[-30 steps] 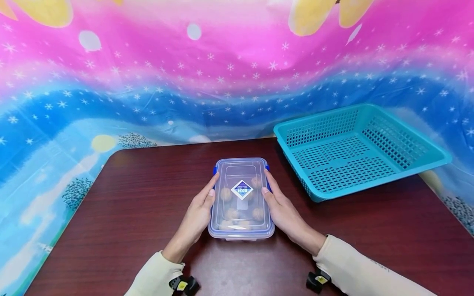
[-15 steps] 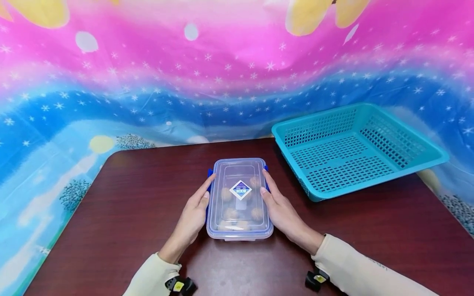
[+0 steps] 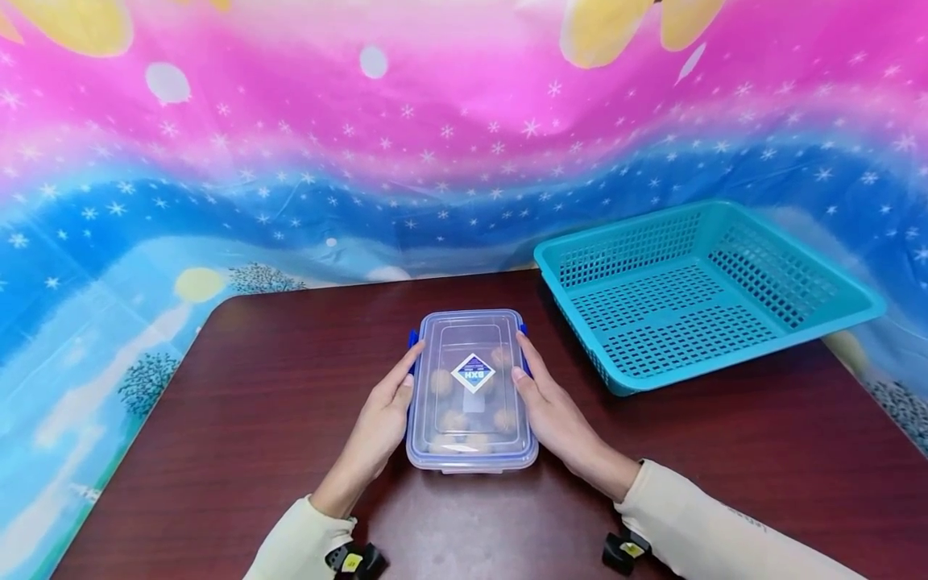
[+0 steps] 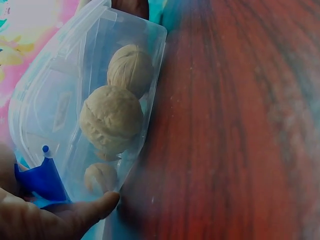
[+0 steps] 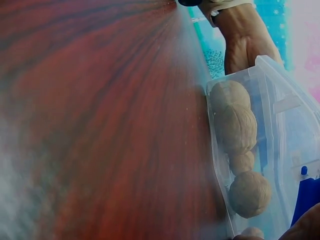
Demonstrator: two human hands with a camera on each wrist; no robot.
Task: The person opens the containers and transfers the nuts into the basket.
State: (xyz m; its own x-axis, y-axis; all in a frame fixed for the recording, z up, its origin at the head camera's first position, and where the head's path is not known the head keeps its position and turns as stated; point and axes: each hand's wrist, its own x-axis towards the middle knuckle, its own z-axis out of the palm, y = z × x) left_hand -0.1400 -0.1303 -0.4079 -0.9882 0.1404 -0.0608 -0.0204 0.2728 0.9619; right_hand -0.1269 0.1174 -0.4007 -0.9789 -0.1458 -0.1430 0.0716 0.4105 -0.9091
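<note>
A clear plastic food container [image 3: 471,435] with a blue-edged lid and a diamond-shaped label [image 3: 474,373] rests on the table between both hands. Through its walls show several walnuts [image 4: 112,119]. The left hand [image 3: 380,415] holds the left long side, thumb near the lid's edge. There a blue side clip [image 4: 47,180] stands out from the wall, with a fingertip low against the box. On the opposite long side, the right hand [image 3: 558,415] holds the container, its thumb at the lid's edge. Another blue clip [image 5: 306,200] sticks out beside that hand. Some fingers are hidden by the box.
A turquoise perforated plastic basket [image 3: 663,318] stands at the back right of the dark red-brown table [image 3: 290,387]. A colourful printed cloth [image 3: 326,161] hangs behind the table and along its sides.
The left hand has shifted slightly left, and the blue clip on that side now stands out farther from the container. The right hand and the basket have kept their places.
</note>
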